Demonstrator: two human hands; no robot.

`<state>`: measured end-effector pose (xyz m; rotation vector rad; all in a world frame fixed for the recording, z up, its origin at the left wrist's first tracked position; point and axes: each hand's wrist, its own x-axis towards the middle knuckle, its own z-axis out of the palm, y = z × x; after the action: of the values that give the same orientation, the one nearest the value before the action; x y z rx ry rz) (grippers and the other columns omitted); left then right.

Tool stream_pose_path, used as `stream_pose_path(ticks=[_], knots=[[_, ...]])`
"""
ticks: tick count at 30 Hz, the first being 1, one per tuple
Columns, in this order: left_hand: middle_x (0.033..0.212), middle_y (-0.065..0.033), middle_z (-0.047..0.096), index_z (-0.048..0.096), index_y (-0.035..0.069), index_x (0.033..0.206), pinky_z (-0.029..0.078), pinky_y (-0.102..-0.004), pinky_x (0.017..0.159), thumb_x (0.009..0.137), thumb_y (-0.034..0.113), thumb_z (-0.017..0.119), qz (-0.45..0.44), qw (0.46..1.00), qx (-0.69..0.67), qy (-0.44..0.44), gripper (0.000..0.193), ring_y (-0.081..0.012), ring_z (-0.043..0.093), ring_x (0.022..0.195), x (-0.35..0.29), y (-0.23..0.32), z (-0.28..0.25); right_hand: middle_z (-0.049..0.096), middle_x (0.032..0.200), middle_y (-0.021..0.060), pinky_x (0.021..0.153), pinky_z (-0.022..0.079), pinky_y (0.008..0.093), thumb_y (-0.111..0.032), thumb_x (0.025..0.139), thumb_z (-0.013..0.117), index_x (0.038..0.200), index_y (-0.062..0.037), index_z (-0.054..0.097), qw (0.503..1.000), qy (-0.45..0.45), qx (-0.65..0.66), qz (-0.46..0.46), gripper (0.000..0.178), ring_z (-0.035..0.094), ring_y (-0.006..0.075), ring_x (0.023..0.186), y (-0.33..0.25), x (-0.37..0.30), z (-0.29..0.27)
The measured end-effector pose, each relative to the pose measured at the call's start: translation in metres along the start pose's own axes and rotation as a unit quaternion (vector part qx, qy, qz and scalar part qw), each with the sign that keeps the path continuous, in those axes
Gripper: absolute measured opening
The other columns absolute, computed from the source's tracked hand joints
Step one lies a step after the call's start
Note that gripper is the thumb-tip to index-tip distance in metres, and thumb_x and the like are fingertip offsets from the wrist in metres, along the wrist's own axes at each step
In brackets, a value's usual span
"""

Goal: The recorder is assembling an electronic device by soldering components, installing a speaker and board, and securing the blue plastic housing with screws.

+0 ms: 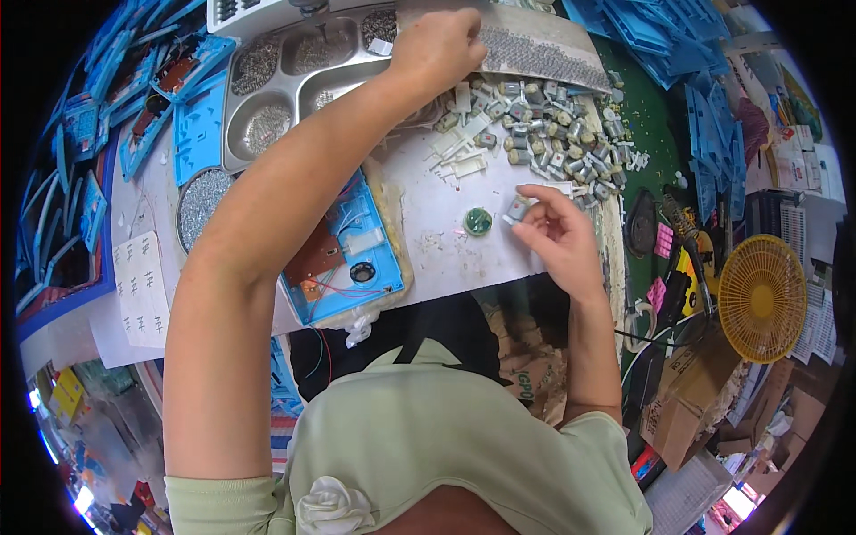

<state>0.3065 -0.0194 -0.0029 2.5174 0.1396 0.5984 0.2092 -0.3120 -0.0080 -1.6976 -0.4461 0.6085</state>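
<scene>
Over the white tabletop, just right of the small green pot, the right hand pinches a small grey motor, grip nearly closed. Best to hold its casing lightly and steadily. Whether the left hand, curled at the grey sheet, grasps anything, I cannot tell.

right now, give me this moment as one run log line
left hand: at parts board, grip unclear; right hand: holds small motor; blue case: open on table; motor pile: beyond right hand
</scene>
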Motion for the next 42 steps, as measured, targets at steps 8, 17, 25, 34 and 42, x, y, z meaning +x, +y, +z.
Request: stream_pose_path(ticks=[8, 17, 25, 34, 42], knots=[[0.085, -0.0080, 0.073, 0.071, 0.005, 0.099, 0.057, -0.0318, 0.070, 0.087, 0.010, 0.071, 0.084, 0.966, -0.240, -0.052, 0.012, -0.0195, 0.071, 0.079, -0.085, 0.063, -0.101, 0.065, 0.079, 0.0071, 0.070, 0.051, 0.0327, -0.003, 0.083, 0.071, 0.119, -0.0057, 0.070, 0.964, -0.077, -0.254, -0.005, 0.036, 0.062, 0.0189, 0.071, -0.027, 0.009, 0.011], [0.097, -0.0118, 0.069, 0.070, 0.000, 0.102, 0.056, -0.0306, 0.072, 0.087, -0.010, 0.066, -0.045, 0.927, -0.348, -0.129, 0.018, -0.0209, 0.068, 0.084, -0.221, 0.048, -0.157, 0.062, 0.080, 0.0111, 0.068, 0.052, 0.0388, -0.002, 0.079, 0.068, 0.116, -0.0065, 0.071, 0.836, -0.132, -0.472, -0.247, 0.037, 0.062, 0.0264, 0.068, -0.028, 0.030, 0.028], [0.099, -0.0114, 0.069, 0.068, -0.001, 0.109, 0.058, -0.0307, 0.076, 0.089, -0.006, 0.070, -0.164, 0.903, -0.390, -0.075, 0.020, -0.0198, 0.069, 0.087, -0.268, 0.048, -0.138, 0.059, 0.085, -0.0045, 0.062, 0.042, 0.0180, 0.001, 0.085, 0.076, 0.128, -0.0016, 0.065, 0.990, -0.121, 0.055, 0.038, 0.044, 0.053, 0.0017, 0.071, -0.047, 0.005, 0.052], [0.106, -0.0090, 0.066, 0.057, -0.001, 0.122, 0.057, -0.0273, 0.082, 0.092, -0.007, 0.069, -0.188, 0.896, -0.394, -0.081, 0.034, -0.0126, 0.067, 0.095, -0.276, 0.047, -0.142, 0.063, 0.084, 0.0011, 0.063, 0.046, 0.0187, 0.000, 0.089, 0.076, 0.135, 0.0017, 0.058, 0.939, -0.223, 0.231, 0.121, 0.049, 0.058, 0.0048, 0.071, -0.043, 0.001, 0.109], [0.107, -0.0084, 0.066, 0.057, 0.000, 0.119, 0.058, -0.0274, 0.082, 0.091, -0.007, 0.070, -0.193, 0.895, -0.393, -0.088, 0.032, -0.0117, 0.067, 0.097, -0.278, 0.043, -0.141, 0.063, 0.086, 0.0017, 0.067, 0.050, 0.0197, -0.002, 0.089, 0.077, 0.133, 0.0021, 0.059, 0.953, -0.219, 0.175, 0.111, 0.047, 0.061, 0.0051, 0.075, -0.046, 0.001, 0.111]])
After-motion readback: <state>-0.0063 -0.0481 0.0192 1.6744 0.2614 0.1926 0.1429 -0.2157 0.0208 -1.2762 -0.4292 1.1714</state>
